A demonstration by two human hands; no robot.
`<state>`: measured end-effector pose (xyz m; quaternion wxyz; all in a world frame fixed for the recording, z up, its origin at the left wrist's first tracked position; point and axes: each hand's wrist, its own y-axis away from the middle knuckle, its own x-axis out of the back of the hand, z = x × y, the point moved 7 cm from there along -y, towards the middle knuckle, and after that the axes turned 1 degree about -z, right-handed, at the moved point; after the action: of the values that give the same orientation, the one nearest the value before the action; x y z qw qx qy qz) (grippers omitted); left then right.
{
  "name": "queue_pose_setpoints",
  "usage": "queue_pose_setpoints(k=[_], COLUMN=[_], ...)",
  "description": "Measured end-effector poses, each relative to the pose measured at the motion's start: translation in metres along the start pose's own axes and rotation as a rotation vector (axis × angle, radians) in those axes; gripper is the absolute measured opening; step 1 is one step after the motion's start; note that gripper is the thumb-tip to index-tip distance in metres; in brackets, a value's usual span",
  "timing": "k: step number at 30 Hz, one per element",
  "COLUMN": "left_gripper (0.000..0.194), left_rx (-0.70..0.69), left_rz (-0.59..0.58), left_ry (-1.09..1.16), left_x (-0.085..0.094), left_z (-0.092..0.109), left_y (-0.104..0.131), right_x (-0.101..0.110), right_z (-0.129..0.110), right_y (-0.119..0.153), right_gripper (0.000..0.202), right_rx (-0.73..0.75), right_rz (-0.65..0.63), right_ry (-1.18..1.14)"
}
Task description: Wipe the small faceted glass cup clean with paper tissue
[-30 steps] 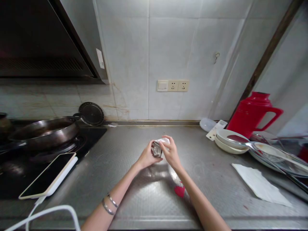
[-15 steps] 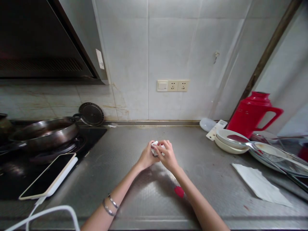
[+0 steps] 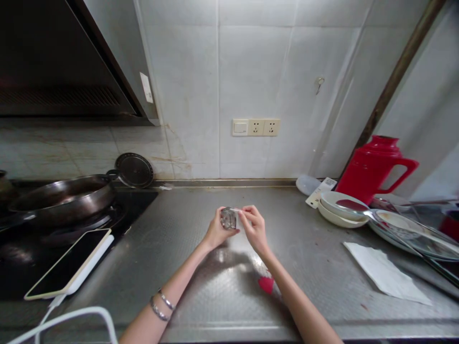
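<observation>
Grey metal counter (image 3: 172, 258), mid-frame | clamps small see-through container (image 3: 228, 219) in curled fingers of left hand (image 3: 215, 232) | pinches something white (image 3: 235, 209) at its rim between fingertips of right hand (image 3: 256, 229)

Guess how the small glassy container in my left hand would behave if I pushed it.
The small glassy container is probably stiff: it shows a crisp outline in the left hand. Its glossy, see-through look suggests it could be slippery and fragile. Its angular sides make rolling seem unlikely.

Two silvery, narrow bangles (image 3: 158, 312) circle the left forearm (image 3: 188, 272)
</observation>
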<state>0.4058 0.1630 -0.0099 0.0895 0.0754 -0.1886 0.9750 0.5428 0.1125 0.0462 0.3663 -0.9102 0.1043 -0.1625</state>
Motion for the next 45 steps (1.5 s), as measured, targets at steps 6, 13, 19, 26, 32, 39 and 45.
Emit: queue_pose_setpoints(k=[6, 13, 19, 26, 32, 39, 45], left_gripper=[0.079, 0.075, 0.071, 0.072, 0.061, 0.065, 0.085], left_rx=[0.001, 0.16, 0.159, 0.104, 0.154, 0.231, 0.012], left_rz=[-0.007, -0.069, -0.087, -0.133, -0.081, -0.034, 0.036], left_ry=[0.051, 0.215, 0.122, 0.064, 0.137, 0.222, 0.066], left_x=[-0.002, -0.006, -0.002, -0.013, -0.009, 0.0, 0.003], left_z=[0.005, 0.007, 0.004, -0.012, -0.01, -0.004, 0.0], left_y=[0.001, 0.002, 0.0, 0.001, 0.0, -0.001, -0.001], right_x=[-0.005, -0.009, 0.003, -0.011, -0.017, -0.008, 0.01], right_z=[0.015, 0.006, 0.007, 0.002, -0.017, 0.0, 0.038], right_y=[-0.002, 0.001, -0.002, 0.0, 0.005, 0.0, -0.001], right_gripper=[0.036, 0.04, 0.036, 0.027, 0.025, 0.032, 0.043], right_rx=[-0.089, -0.117, -0.118, 0.085, 0.23, 0.029, -0.288], right_rz=[-0.022, -0.112, 0.026, -0.071, -0.156, -0.057, 0.199], right_ry=[-0.102, -0.216, -0.156, 0.024, 0.06, -0.047, -0.009])
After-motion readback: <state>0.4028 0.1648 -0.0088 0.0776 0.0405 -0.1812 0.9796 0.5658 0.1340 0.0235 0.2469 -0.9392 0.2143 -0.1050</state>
